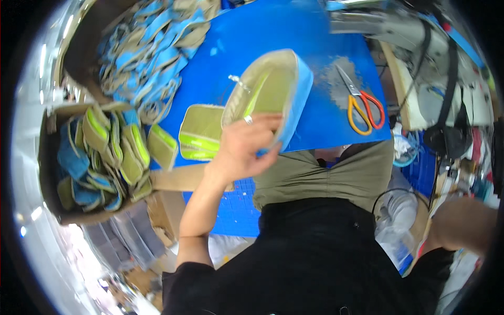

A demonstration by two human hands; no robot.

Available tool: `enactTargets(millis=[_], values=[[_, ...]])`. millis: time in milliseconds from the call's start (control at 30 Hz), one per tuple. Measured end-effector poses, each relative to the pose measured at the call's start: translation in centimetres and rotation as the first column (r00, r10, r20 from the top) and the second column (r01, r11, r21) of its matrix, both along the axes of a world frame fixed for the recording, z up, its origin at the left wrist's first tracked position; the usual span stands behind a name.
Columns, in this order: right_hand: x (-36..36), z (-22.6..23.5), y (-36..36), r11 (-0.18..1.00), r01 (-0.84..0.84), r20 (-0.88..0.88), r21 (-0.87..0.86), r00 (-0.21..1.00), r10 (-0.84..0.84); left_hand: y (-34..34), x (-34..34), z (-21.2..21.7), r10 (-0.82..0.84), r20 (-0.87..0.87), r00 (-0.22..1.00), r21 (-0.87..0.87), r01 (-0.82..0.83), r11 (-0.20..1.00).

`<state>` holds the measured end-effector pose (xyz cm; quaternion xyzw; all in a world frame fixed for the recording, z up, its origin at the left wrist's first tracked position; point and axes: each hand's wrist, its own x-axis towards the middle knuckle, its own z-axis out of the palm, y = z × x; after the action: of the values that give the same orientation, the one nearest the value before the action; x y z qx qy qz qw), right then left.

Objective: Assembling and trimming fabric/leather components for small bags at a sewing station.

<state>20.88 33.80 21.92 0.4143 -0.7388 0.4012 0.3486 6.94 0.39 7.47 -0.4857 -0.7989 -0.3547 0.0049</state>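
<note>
My left hand (247,147) is closed on the near end of a fabric pouch piece (262,86), which has an olive inside, a light blue side wall and a pale rim. A bright green strip runs along its inside. Beside this piece, a flat olive panel (202,123) with bright green bands lies on the blue tabletop (252,31). At the lower right only my blurred right forearm (462,226) shows; the hand itself is out of sight. Scissors (359,97) with orange and red handles rest on the table to the right, blades partly open.
On the left, a cardboard box (50,173) holds several olive, green and blue fabric pieces. Behind it lies a heap of blue and beige fabric strips (152,58). A sewing machine (378,23) stands at the far right. Grey dust or lint (336,84) surrounds the scissor blades.
</note>
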Motion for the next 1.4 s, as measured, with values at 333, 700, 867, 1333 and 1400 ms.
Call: enactTargets(millis=[333, 700, 867, 1333, 1400], values=[[-1.1, 1.7, -2.1, 0.975, -0.084, 0.061, 0.204, 0.996, 0.073, -0.6, 1.9, -6.0, -0.277, -0.005, 0.961, -0.416, 0.250, 0.874], [-3.3, 0.7, -3.0, 0.943, -0.188, 0.197, 0.275, 0.971, 0.136, -2.1, 0.7, -5.3, -0.304, 0.051, 0.951, -0.405, 0.298, 0.865], [-4.4, 0.1, -3.0, 0.985, -0.152, 0.285, 0.087, 0.951, 0.121, -0.5, 0.9, -5.4, -0.066, 0.065, 0.996, -0.152, 0.075, 0.986], [-14.8, -24.3, -8.3, 0.908, 0.307, 0.876, 0.286, 0.300, -0.377, -3.7, 2.7, -7.8, 0.673, -0.092, 0.734, 0.109, -0.664, 0.740], [-14.2, -24.1, -8.5, 0.896, 0.344, 0.890, 0.280, 0.256, -0.377, -5.7, 4.4, -7.9, 0.860, 0.144, 0.490, -0.014, -0.868, 0.497]])
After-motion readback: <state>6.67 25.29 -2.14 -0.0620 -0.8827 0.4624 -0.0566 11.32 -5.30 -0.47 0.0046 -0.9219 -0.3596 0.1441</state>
